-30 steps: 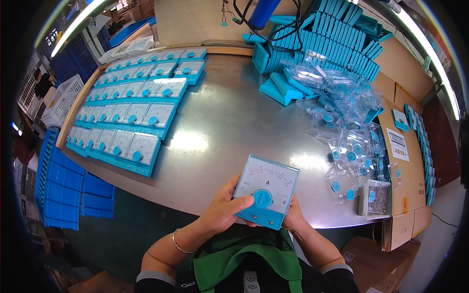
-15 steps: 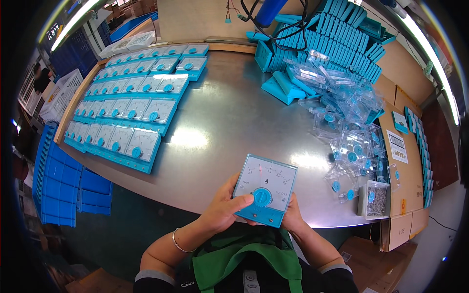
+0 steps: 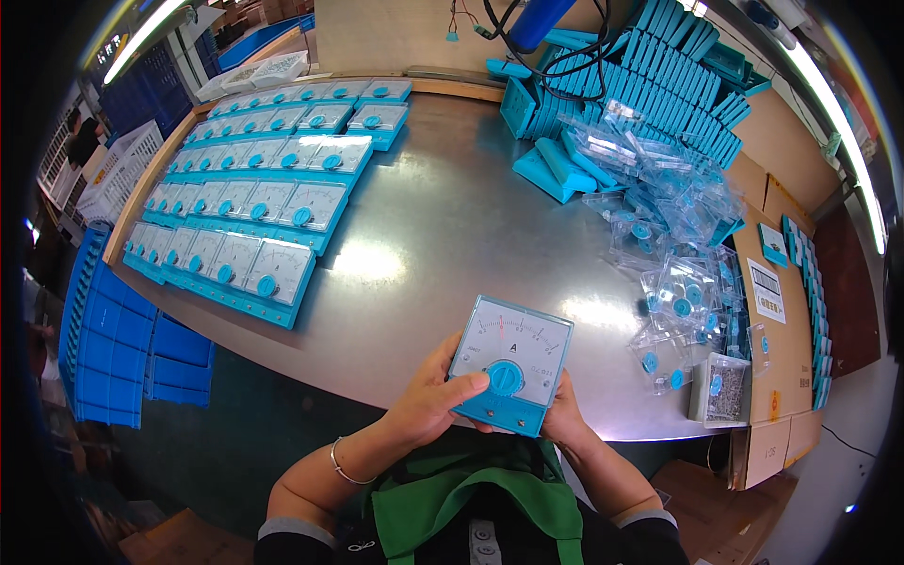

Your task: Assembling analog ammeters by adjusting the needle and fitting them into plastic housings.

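Note:
Between my two hands is a blue ammeter (image 3: 527, 365) with a white dial, a thin red needle and a round blue knob, tilted face up over the table's near edge. My left hand (image 3: 431, 395) grips its left side, thumb lying on the face beside the knob. The lower right edge rests in my right hand (image 3: 562, 414), whose fingers are mostly hidden behind the meter. Rows of similar blue meters (image 3: 273, 268) lie face up at the table's left.
Clear plastic covers with blue knobs (image 3: 683, 292) lie heaped on the right, before stacked blue housings (image 3: 650, 80). A white box of small metal parts (image 3: 725, 391) stands near the right edge beside a cardboard box (image 3: 786, 348). Blue crates (image 3: 118, 339) stand left of the metal table (image 3: 443, 217).
The view has shifted slightly, so the table's contents sit a little differently in the picture. My hands hold the ammeter in the same grip.

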Demonstrator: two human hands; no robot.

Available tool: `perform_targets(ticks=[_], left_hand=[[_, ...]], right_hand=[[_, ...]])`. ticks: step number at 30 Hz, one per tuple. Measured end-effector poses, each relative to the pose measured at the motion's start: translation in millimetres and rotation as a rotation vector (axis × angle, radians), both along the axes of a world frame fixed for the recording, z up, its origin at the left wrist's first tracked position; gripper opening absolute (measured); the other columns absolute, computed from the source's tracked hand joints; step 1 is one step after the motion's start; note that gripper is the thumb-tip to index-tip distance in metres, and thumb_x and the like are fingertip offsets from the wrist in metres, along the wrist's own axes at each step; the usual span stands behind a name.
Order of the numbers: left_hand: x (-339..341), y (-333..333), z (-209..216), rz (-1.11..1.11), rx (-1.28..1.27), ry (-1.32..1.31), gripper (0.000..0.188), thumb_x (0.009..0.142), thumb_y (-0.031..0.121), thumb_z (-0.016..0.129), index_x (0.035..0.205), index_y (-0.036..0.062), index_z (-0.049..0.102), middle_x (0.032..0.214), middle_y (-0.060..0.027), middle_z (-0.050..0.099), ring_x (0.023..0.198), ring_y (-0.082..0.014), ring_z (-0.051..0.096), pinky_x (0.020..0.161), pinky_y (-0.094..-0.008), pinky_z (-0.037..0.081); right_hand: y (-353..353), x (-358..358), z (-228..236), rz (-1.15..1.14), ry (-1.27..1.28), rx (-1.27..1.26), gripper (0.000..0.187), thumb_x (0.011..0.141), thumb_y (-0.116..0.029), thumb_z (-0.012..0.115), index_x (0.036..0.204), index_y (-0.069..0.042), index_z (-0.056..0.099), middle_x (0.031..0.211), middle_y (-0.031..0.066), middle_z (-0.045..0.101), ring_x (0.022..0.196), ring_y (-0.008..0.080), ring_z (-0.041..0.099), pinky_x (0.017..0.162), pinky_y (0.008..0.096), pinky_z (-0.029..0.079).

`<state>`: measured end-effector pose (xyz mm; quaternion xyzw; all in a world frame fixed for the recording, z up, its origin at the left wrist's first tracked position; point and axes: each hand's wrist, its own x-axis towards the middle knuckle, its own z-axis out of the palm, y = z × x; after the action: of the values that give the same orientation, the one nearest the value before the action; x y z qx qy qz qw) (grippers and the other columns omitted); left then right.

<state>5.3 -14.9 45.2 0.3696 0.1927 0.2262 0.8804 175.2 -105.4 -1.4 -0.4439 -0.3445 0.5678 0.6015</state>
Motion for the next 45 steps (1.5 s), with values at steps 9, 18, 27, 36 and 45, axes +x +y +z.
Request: perform_targets(ticks=[9,18,27,36,45], left_hand=[[7.1,9.5,-21.7,-0.005,0.153,-0.013,0.072,0.086,0.022,0.063,0.142,0.0067,0.020,0.124,-0.0120,0.048,0.101,-0.0197,0.057,0.074,-0.0357,0.053],[53.3,39.4,-19.9,0.506,0.646,0.089,0.104,0.073,0.025,0.078,0.147,0.0170,0.007,0.136,-0.0155,0.031,0.117,-0.0268,0.042,0.097,-0.0393,0.039],[27.2,84.7,-30.9,0.405,0.164,-0.157,0.096,0.072,0.024,0.075,0.144,0.0200,0.012,0.108,-0.0116,0.050,0.094,-0.0230,0.058,0.082,-0.0410,0.051],[15.0,81.3,-22.1,0.399,0.184,-0.209,0.095,0.073,0.034,0.074,0.144,0.0191,0.013,0.121,-0.0093,0.045,0.106,-0.0244,0.054,0.089,-0.0397,0.048],[25.8,76.7,-31.2,0.308,0.242,-0.257,0.088,0.066,0.030,0.080,0.135,0.0163,0.027,0.121,-0.0106,0.042,0.102,-0.0225,0.054,0.083,-0.0384,0.051]], right_hand=[[0.0,30.3,36.9,0.001,0.164,-0.082,0.038,0.084,-0.035,0.065,0.091,0.003,0.061,0.059,0.0008,0.053,0.038,0.0061,0.040,0.035,0.0193,0.030],[57.5,20.6,72.4,-0.068,-1.461,0.512,0.020,0.063,-0.007,0.072,0.075,-0.003,0.057,0.072,0.0153,0.058,0.059,0.0341,0.053,0.052,0.0393,0.043],[169.7,101.6,24.8,-0.249,-1.489,0.194,0.044,0.082,-0.023,0.064,0.117,0.002,0.054,0.122,0.0208,0.053,0.082,0.0343,0.063,0.071,0.0405,0.051],[162.7,53.7,22.7,-0.137,-1.713,0.008,0.056,0.081,-0.023,0.063,0.128,-0.001,0.045,0.137,0.0210,0.041,0.094,0.0410,0.060,0.080,0.0454,0.050],[134.3,83.0,34.1,-0.302,-1.642,0.364,0.040,0.079,-0.018,0.064,0.115,-0.003,0.054,0.115,0.0188,0.056,0.078,0.0336,0.064,0.066,0.0390,0.054]])
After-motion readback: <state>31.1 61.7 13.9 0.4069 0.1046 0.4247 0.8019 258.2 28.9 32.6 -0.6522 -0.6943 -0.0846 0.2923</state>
